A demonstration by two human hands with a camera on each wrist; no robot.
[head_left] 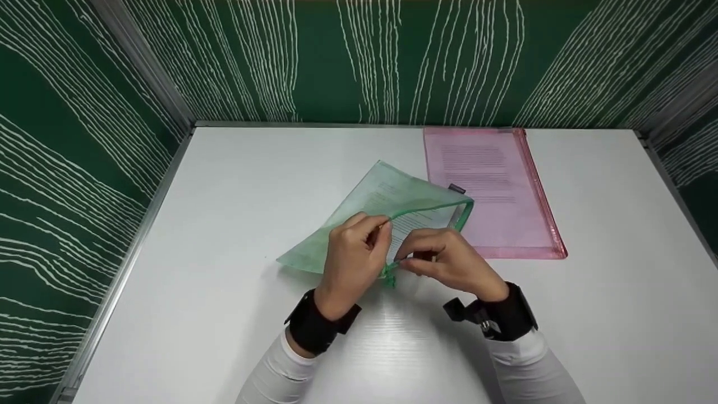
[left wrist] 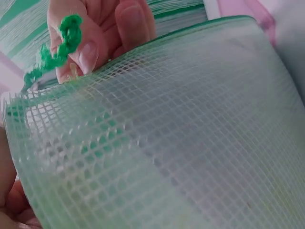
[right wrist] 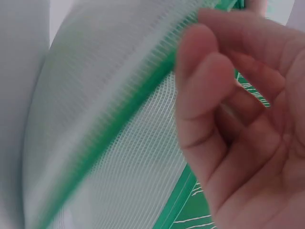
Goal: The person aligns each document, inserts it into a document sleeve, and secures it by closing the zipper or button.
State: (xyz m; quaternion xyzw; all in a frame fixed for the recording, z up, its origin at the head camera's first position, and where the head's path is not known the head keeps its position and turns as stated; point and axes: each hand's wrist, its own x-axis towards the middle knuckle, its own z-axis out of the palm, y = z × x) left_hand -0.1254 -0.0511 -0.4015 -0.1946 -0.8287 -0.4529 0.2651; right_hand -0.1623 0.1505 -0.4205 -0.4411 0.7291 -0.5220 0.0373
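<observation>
A translucent green mesh zipper pouch (head_left: 364,196) is lifted at its near side, with its green-edged mouth spread apart. Through the mesh and the gap, a sheet with printed lines (head_left: 412,230) shows inside. My left hand (head_left: 353,264) pinches the pouch's upper edge between thumb and forefinger. Close by on the right, my right hand (head_left: 449,258) pinches the edge near the mouth's corner. A knotted green cord (left wrist: 57,52) hangs at that corner, below the fingers in the head view. The right wrist view shows the green edging (right wrist: 119,124) running to the right hand's fingertips.
A pink zipper pouch (head_left: 488,224) with a printed sheet inside lies flat behind and to the right, partly under the green pouch's far corner. Both rest on a white table (head_left: 224,213). Green panels with white wavy lines (head_left: 320,62) stand around the back and sides.
</observation>
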